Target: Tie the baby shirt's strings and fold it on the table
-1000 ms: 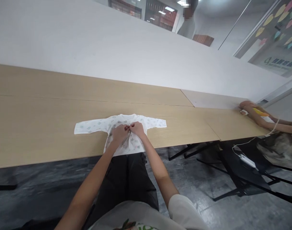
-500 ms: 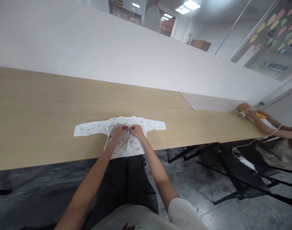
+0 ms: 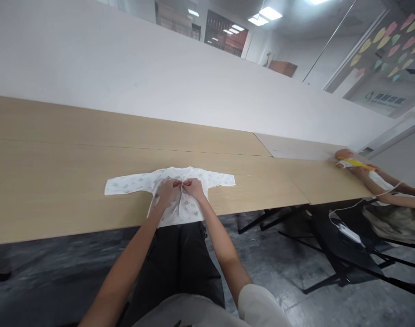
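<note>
Small shirt: the small white shirt [image 3: 189,210], with a scattered print, lies face up on the pale wooden surface [image 3: 74,168], near the person's body, its collar at the far side and its hem at the near edge
Sleeves: the left sleeve [image 3: 127,184] is stretched flat to the left, the right sleeve [image 3: 221,179] to the right, and no hand is on them
Left hand: the left hand [image 3: 170,190] is over the chest of the shirt, its grip closed in a pinch, as it seems on the cloth at the front opening
Right hand: the right hand [image 3: 194,187] is just beside it, with the grip also pinched closed on the front opening; what small part is between the fingertips, I cannot tell
Front opening: below the hands the edge of the cloth is loose and a little wavy, so in my judgement the two sides could become uneven if one hand pulls more
Risk at the hem: a strong pull toward the body could drag the shirt over the near edge, because nothing else is holding it down
Far right: another person's forearms [image 3: 391,186] reach to a doll [image 3: 355,162] dressed in yellow, well apart from the shirt
</note>
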Demonstrator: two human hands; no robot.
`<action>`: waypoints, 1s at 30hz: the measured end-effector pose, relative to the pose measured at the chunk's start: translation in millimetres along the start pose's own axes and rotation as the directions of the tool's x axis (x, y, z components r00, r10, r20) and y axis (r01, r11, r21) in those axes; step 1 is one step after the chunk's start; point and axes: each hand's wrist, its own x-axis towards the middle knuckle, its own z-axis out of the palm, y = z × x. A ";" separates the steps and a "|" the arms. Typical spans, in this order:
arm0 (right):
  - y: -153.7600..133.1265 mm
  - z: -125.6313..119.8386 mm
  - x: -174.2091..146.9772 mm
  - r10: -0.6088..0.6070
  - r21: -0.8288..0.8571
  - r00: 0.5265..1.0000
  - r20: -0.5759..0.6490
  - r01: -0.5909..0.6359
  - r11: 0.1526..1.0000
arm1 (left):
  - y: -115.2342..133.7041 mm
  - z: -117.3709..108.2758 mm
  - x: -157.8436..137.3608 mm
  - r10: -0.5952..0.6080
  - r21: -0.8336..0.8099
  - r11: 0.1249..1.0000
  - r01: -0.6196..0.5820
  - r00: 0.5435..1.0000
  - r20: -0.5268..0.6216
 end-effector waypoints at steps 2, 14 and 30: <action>-1.2 2.0 0.8 0.017 0.016 1.000 -0.021 -0.017 1.000 | -0.3 0.4 0.1 -0.013 0.001 1.000 0.013 1.000 -0.009; -7.3 1.3 -0.9 0.081 0.022 0.996 0.027 -0.081 0.996 | -3.5 2.4 -3.4 -0.008 -0.035 0.999 0.006 0.998 -0.058; -7.8 -0.1 -3.0 0.078 0.006 0.997 0.023 -0.078 0.997 | -3.8 8.6 -4.8 0.006 0.026 1.000 -0.002 0.992 -0.125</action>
